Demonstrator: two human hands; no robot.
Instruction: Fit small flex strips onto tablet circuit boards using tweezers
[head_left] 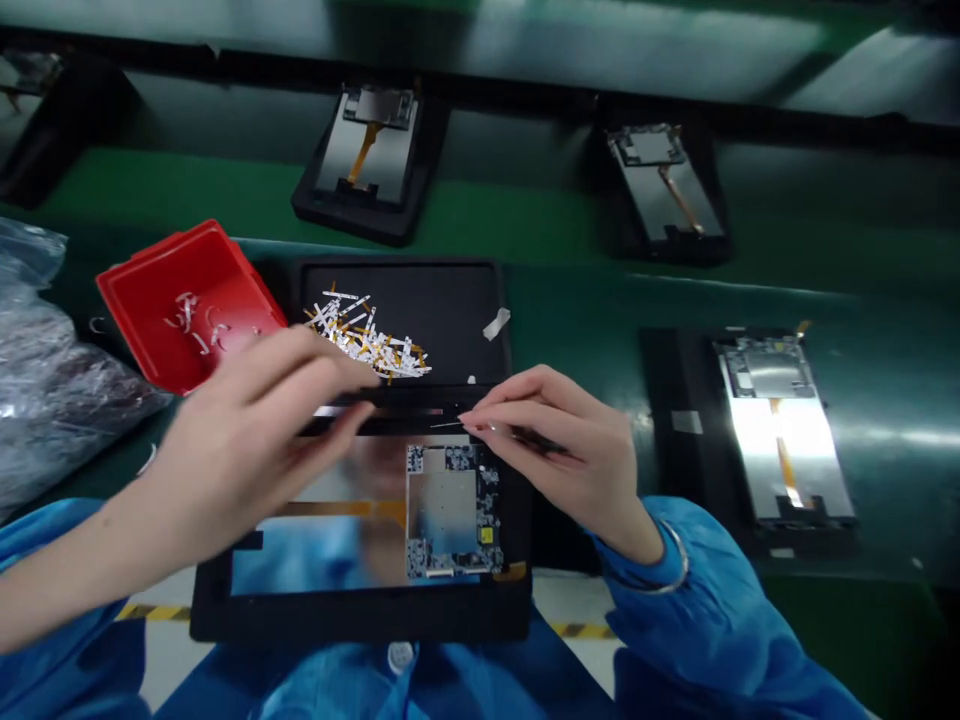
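Note:
My left hand (255, 440) hovers over the upper left of a black holder (352, 615) that carries a shiny panel with a small circuit board (452, 510). Its fingers are curled together near a thin dark strip along the panel's top edge; what they grip is unclear. My right hand (559, 440) is closed in a pinch on thin black tweezers (536, 440) at the panel's top right. Just beyond lies a black tray (450, 300) with a pile of small white and orange strips (367, 340).
A red bin (142, 290) with a few white scraps sits at the left, beside a crinkled plastic bag (45, 390). Three more panels in black holders (787, 430) (367, 160) (667, 190) lie on the green conveyor surface (525, 220). Blue sleeves fill the bottom.

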